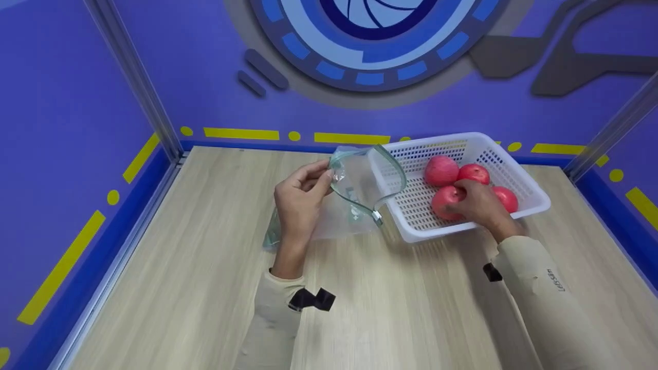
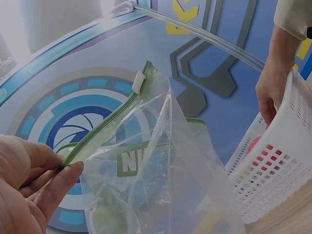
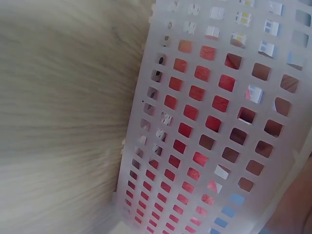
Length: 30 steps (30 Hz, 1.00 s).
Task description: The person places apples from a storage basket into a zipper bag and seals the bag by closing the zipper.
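Observation:
My left hand (image 1: pixel 299 203) pinches the green zip edge of a clear zip bag (image 1: pixel 334 218) between thumb and fingers. The bag's mouth gapes toward the basket, and a white slider (image 1: pixel 377 215) sits at one end of the zip. In the left wrist view, the bag (image 2: pixel 161 190) hangs with green printing on its side. My right hand (image 1: pixel 483 206) reaches into a white plastic basket (image 1: pixel 537 202) and grips a red apple (image 1: pixel 445 203), its fingertips curled on the apple's side. More red apples (image 1: pixel 441 170) lie around it. The basket's slotted wall mostly hides that hand in the right wrist view.
The basket and bag stand side by side toward the back of a wood-grain table (image 1: pixel 205 288). A blue printed wall (image 1: pixel 180 61) rises behind them, with metal posts (image 1: pixel 139 77) at the corners. The basket's near rim lies under my right wrist.

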### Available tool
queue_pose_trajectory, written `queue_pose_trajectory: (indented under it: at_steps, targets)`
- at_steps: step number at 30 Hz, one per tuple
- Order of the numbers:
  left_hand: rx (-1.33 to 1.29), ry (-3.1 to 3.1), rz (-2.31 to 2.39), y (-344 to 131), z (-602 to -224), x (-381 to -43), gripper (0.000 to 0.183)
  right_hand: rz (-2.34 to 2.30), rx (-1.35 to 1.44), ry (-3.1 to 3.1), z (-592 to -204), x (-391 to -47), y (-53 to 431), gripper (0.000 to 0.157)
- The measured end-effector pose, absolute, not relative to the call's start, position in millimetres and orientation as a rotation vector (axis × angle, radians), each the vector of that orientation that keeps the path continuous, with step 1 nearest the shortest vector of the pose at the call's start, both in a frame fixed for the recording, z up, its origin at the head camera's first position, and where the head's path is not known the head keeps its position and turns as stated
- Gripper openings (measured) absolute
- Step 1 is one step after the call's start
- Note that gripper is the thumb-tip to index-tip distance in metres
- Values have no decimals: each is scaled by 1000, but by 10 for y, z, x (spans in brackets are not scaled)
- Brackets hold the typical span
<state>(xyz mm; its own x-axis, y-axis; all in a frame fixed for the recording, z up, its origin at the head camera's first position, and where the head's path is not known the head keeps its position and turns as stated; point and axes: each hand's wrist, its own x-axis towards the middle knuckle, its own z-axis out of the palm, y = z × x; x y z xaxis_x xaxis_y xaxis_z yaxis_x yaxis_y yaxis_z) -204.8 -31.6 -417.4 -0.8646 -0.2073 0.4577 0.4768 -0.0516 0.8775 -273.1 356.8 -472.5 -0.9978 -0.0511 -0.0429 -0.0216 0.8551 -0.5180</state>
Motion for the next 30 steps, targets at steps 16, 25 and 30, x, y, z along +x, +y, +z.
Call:
queue_pose_trajectory:
  at_steps: [16,25,30]
  targets:
    - [-306,-1765,-1969,-321,-4169,-2053,23,-1003,-73,3111,-4729,-2677,3569,71]
    - [-289,-1791,-1957,-315,-4182,-2058,23,-1198,-70,3175,-4716,-2574,3473,79]
    - [-290,-1772,-1974,-315,-4176,-2067,22,-1275,-114,3205,-4661,-2543,3292,84]
